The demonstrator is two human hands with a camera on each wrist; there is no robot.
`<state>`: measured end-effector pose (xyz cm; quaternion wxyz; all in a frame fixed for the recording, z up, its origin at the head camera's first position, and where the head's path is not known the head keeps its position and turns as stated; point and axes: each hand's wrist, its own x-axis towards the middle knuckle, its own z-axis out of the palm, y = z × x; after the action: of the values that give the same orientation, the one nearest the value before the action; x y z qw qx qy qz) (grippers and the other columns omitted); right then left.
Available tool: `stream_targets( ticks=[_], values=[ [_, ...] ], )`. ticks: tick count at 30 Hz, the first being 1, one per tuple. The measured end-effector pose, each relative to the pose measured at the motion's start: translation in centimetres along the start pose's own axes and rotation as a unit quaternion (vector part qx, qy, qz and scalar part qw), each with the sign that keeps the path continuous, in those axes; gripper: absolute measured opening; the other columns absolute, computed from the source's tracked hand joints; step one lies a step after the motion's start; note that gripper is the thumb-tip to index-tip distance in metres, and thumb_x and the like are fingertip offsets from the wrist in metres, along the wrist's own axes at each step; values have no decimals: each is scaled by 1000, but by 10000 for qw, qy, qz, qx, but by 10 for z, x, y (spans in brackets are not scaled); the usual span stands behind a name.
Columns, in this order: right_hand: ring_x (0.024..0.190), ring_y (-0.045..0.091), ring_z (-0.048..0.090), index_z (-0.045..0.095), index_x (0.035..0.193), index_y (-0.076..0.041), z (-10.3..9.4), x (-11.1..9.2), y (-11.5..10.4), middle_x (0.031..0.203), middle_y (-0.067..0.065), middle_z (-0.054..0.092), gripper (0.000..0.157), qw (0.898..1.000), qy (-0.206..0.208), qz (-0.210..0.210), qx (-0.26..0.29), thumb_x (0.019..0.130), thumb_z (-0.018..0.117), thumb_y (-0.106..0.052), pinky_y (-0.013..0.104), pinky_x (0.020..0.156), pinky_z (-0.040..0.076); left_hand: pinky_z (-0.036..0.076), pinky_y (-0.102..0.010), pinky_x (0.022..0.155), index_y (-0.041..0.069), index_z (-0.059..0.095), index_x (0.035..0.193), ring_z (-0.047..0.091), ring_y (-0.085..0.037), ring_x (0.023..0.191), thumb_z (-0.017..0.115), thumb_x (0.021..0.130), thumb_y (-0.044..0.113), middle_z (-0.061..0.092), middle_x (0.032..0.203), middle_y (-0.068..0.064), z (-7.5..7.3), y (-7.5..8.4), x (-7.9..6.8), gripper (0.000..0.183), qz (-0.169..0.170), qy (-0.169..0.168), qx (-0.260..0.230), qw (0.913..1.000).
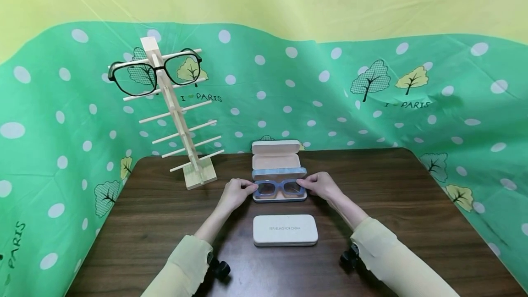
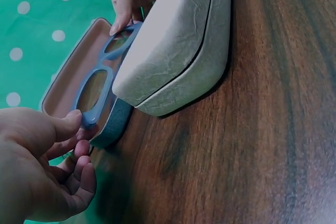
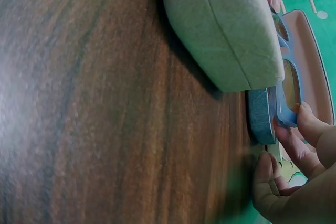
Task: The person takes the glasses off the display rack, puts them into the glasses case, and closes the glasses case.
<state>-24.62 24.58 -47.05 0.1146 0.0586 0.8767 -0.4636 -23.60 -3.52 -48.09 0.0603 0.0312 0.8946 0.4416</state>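
A pair of blue-framed glasses with tinted lenses is held level, front towards me, at an open blue case with a pale pink lining. My left hand pinches the left end of the frame between thumb and fingers. At the opposite end, my right hand pinches the frame likewise. The wrist views show the glasses against the lining; whether they touch its bottom is hidden. Just nearer to me lies a closed white glasses case with printed lettering, partly blocking both wrist views.
A pale wooden display rack with several rungs stands at the back left, and black-framed glasses hang on its top. The dark wooden table meets a green dotted cloth behind.
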Motion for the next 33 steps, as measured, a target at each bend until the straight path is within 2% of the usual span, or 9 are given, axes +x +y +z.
stream_targets(
  ticks=[6,12,16,19,21,33],
  values=[
    [73,10,55,79,94,2,1,1,3,78,-6,66,29,9999,106,3,-4,92,79,-27,21,63,46,54,-46,101,10,83,98,70,-28,116,72,96,30,80,108,-7,2,-4,2,23,-39,122,-74,9999],
    [76,12,58,79,94,0,0,2,2,85,-2,69,27,9999,168,-10,6,92,80,-27,22,65,50,55,-44,97,11,83,95,71,-29,112,76,93,31,80,105,-7,4,-6,3,21,79,309,20,9995],
    [76,13,58,79,93,-2,0,2,3,86,-1,68,25,9997,256,-45,30,91,80,-27,23,65,51,55,-37,85,12,82,92,71,-22,95,80,89,29,80,94,-5,4,-7,4,17,66,476,-77,9988],
    [73,13,56,79,92,-3,2,3,5,84,-1,67,24,9993,368,-67,10,90,81,-27,24,64,49,51,-30,76,12,81,90,64,-14,80,83,87,28,76,85,-3,5,-9,5,16,68,627,-162,9979],
    [72,13,55,79,92,-3,2,4,5,83,-1,67,24,9989,448,-115,-25,90,82,-27,24,62,48,48,-28,73,13,81,89,59,-11,76,84,86,28,75,82,-1,5,-9,6,16,85,706,-172,9973],
    [75,11,57,78,96,-3,2,2,6,91,4,70,22,9983,574,-128,-6,89,82,-24,22,63,52,47,-28,73,12,81,88,59,-11,76,84,86,29,74,80,-1,6,-7,6,17,45,791,-147,9968]
  ],
)
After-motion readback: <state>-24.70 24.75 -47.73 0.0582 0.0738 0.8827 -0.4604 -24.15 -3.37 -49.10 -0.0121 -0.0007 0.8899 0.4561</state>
